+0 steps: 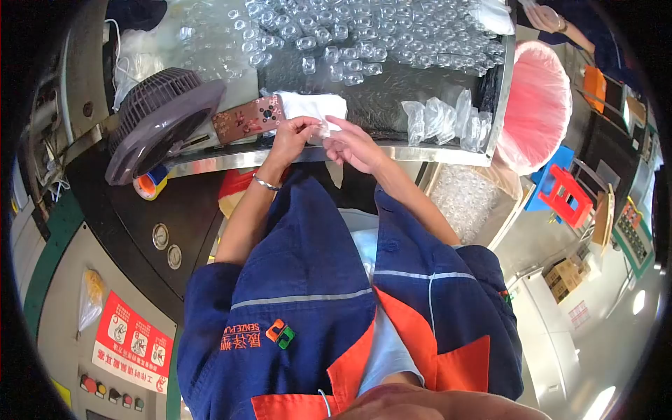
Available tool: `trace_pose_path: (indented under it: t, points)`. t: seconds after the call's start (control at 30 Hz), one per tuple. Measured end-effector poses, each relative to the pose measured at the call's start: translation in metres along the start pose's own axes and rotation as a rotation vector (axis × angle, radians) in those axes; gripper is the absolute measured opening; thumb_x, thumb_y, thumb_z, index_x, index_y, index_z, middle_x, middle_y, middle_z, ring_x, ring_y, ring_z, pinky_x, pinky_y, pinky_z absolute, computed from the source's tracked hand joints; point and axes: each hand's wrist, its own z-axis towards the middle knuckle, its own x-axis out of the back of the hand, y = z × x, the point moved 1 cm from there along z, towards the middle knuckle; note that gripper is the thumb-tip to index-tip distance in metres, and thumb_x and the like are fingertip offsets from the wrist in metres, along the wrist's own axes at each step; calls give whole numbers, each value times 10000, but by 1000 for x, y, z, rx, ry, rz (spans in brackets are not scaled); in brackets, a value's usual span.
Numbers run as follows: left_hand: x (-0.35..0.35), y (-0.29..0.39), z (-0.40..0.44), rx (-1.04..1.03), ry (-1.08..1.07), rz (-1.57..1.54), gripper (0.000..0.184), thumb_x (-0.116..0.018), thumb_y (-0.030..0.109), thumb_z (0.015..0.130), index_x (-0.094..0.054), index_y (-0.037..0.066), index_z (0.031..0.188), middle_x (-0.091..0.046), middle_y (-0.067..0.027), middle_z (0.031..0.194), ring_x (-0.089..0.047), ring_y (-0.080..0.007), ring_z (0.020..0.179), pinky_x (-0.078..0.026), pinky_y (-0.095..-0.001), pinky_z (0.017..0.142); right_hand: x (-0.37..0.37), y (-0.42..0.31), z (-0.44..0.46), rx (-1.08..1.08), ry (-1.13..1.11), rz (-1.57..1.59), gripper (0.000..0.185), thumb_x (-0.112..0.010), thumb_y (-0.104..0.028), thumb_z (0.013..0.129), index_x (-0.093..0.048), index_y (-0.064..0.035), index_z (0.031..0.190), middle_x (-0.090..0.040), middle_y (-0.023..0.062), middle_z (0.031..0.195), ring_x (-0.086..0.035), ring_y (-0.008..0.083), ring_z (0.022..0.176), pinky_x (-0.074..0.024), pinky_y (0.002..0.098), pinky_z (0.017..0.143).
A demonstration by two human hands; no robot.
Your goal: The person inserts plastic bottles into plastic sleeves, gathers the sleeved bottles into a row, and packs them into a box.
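Note:
A small clear plastic piece (320,131) is between my two hands, close to the near metal edge of the worktable; its exact shape is hard to make out. My left hand (288,141), with a bracelet at the wrist, pinches it between thumb and fingers. From the other side my right hand (355,148) meets it with curled fingers, and the thumb side touches the piece. A folded white cloth (308,105) lies just beyond the hands. Many similar-looking clear plastic pieces (336,52) are spread over the far part of the table.
At the left are a grey fan (164,119), a brown flower-patterned case (246,120) and a tape roll (150,183). Clear plastic bags (437,119) lie at right. A pink-lined round container (535,105) and a box of clear pieces (465,199) stand beside the table. Another person's arm (570,31) shows top right.

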Motion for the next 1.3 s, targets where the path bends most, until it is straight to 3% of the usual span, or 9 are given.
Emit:
trace_pose_path:
  t: [0.23, 0.43, 0.57, 0.67, 0.8, 0.93, 1.03, 1.2, 1.3]
  points:
    - [6, 4, -7, -50, 70, -15, 65, -582, 39, 859, -612, 4, 813, -601, 22, 705, -518, -34, 628, -427, -202, 568, 9, 6, 13, 198, 134, -343, 333, -471, -243, 966, -491, -1, 1194, -555, 66, 832, -572, 145, 686, -491, 268, 573]
    - [-20, 39, -11, -180, 159, 346, 60, -603, 50, 826, -599, 1, 791, -594, -13, 669, -522, -48, 599, -422, -234, 518, 11, 14, 2, 232, 242, -42, 260, -440, -205, 981, -433, -22, 1166, -553, 91, 929, -619, 224, 824, -526, 353, 742]
    - [-62, 41, -21, -441, 6, 449, 62, -618, 42, 769, -594, 17, 821, -616, -139, 749, -611, -264, 613, -480, -358, 566, 23, 22, 2, 322, 233, 65, 331, -467, -192, 962, -382, -15, 1228, -533, 147, 1071, -603, 250, 948, -509, 358, 831]
    - [-87, 48, -31, -513, -126, 597, 111, -618, 16, 788, -596, 18, 897, -616, -128, 796, -621, -264, 699, -492, -338, 612, 11, -6, -20, 342, 85, 159, 310, -446, -92, 947, -433, -93, 1257, -511, 163, 1220, -513, 279, 1159, -465, 378, 918]
    - [-85, 45, -22, -532, -30, 595, 194, -630, 16, 782, -591, 23, 972, -608, -137, 867, -618, -274, 723, -504, -351, 642, 49, -11, -16, 941, 496, -1004, 250, -526, -29, 831, -586, -32, 1074, -457, 249, 1247, -445, 411, 1176, -384, 425, 979]
    - [-51, 27, 6, -450, 190, 740, 223, -675, 43, 747, -583, 44, 950, -594, -137, 893, -615, -322, 755, -497, -403, 650, 72, -23, -25, 964, 866, -1678, 296, -577, -53, 778, -584, -18, 1072, -344, 246, 1350, -376, 425, 1214, -360, 455, 980]
    - [-37, 17, 14, -321, 181, 943, 195, -680, 95, 753, -579, 50, 913, -601, -139, 855, -612, -337, 728, -493, -418, 645, 63, -35, -43, 850, 943, -1801, 345, -584, -52, 766, -561, -29, 1109, -364, 235, 1338, -375, 407, 1217, -356, 466, 970]
    - [-30, -1, 14, -294, 216, 837, 117, -659, 112, 764, -599, 32, 825, -621, -147, 767, -625, -333, 732, -493, -427, 657, 23, -74, -23, 1162, 803, -1615, 441, -609, -62, 775, -532, -122, 1205, -448, 154, 1222, -452, 352, 1115, -401, 428, 897]
    - [-23, -11, 16, -488, 279, 848, 112, -650, 96, 766, -608, 25, 842, -628, -152, 783, -625, -329, 732, -494, -414, 656, 18, -85, -2, 993, 762, -1702, 464, -591, -56, 768, -523, -180, 1210, -467, 137, 1169, -478, 330, 1055, -421, 436, 850]
